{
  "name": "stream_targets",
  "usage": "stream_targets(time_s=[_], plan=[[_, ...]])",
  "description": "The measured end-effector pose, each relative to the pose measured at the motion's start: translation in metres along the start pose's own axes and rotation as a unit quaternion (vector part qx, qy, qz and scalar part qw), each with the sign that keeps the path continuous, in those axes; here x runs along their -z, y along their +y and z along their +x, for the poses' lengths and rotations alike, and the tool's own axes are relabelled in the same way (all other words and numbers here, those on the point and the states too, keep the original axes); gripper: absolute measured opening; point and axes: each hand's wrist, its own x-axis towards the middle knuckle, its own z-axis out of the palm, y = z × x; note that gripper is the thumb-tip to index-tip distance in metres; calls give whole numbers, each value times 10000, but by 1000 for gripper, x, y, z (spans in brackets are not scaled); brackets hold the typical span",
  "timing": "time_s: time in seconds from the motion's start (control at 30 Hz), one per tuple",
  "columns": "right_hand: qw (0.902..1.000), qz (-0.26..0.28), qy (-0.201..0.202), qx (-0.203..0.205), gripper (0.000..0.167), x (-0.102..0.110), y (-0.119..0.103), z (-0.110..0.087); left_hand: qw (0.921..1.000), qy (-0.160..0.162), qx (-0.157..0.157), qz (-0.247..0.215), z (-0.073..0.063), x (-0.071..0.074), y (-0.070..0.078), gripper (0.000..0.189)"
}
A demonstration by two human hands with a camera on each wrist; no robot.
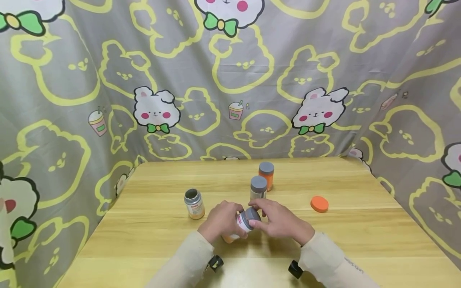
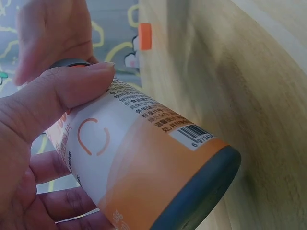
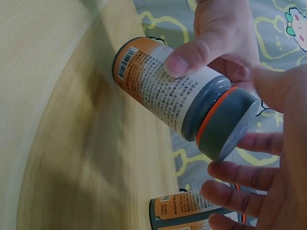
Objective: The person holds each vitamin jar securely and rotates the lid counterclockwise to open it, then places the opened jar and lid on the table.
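Note:
My left hand (image 1: 224, 219) grips a supplement bottle (image 2: 139, 139) with a white and orange label and a dark base. The bottle is tilted in the air above the table, its capped end toward my right hand. Its grey cap (image 3: 229, 125) shows an orange ring along the lower edge. Around this cap my right hand (image 1: 282, 221) has its thumb and fingers, with the thumb and forefinger at opposite sides in the head view. Just beyond the hands stands a grey-capped bottle (image 1: 258, 186), partly hidden by the right hand.
An open bottle (image 1: 195, 205) without a cap stands left of my hands on the wooden table (image 1: 158, 240). Behind the middle bottle is an orange bottle with a grey cap (image 1: 266, 170). An orange lid (image 1: 319, 204) lies at the right. Patterned curtains (image 1: 230, 80) enclose the table.

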Motion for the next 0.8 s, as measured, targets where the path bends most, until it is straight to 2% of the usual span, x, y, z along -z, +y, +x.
stream_targets(time_s=[0.17, 0.3, 0.53, 0.67, 0.8], plan=[[9999, 35, 24, -130, 44, -2, 1, 2, 10000, 14, -32, -24, -1, 1, 0, 55], [9998, 167, -51, -34, 42, -1, 0, 3, 10000, 30, -33, -23, -1, 0, -1, 56], [9992, 336, -194, 61, 51, 3, -1, 1, 10000, 44, 11, -41, -1, -1, -3, 58], [9991, 351, -244, 2, 51, 3, -1, 2, 10000, 48, 3, -86, -2, 0, -2, 56], [9987, 348, -342, 117, 51, 2, 0, 1, 9999, 50, 50, -105, -2, 0, -2, 58]])
